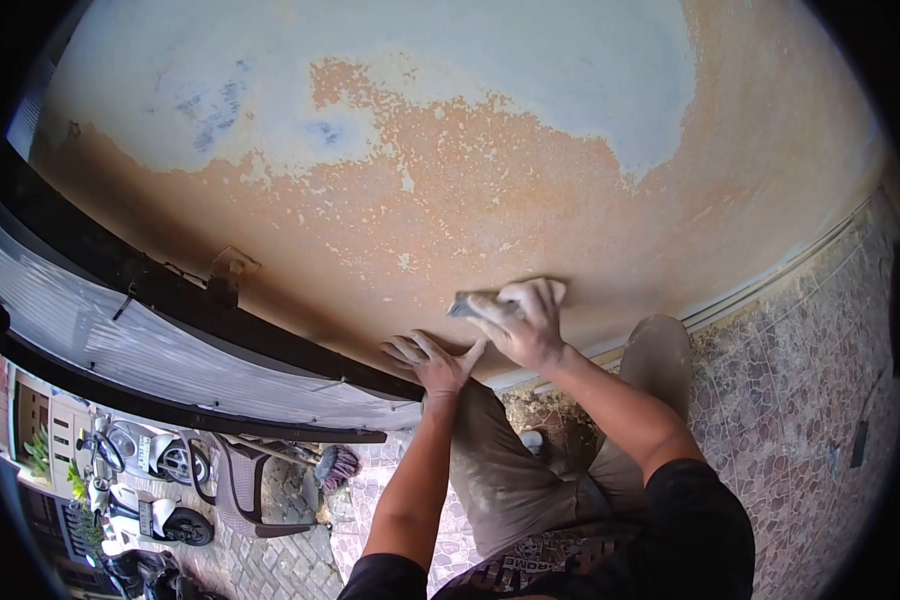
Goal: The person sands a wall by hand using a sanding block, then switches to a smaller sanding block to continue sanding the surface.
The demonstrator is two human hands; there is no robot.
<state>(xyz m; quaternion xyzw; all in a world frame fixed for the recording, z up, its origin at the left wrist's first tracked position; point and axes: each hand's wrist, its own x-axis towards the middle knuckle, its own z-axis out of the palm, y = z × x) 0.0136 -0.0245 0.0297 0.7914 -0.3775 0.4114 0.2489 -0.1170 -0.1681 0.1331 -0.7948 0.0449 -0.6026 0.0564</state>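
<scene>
My right hand [525, 325] is closed around a flat, grey-edged pad [460, 304], pressed against the wall. Most of the pad is hidden under the fingers, and its exact kind I cannot make out. To its left, my left hand [443, 368] rests against the wall with its fingers spread, holding nothing. Pale dust coats the fingers of both hands. The wall [540, 210] has an orange-tan surface with flaked spots near the hands, and a large whitish-blue patch [530, 50] beyond them.
A dark-framed corrugated panel [200, 335] juts out from the wall on the left. A brown chair [245, 490], a mop head [337, 467] and parked motorcycles [135, 515] stand at the lower left. Patterned floor tiles [770, 400] lie to the right, below the wall.
</scene>
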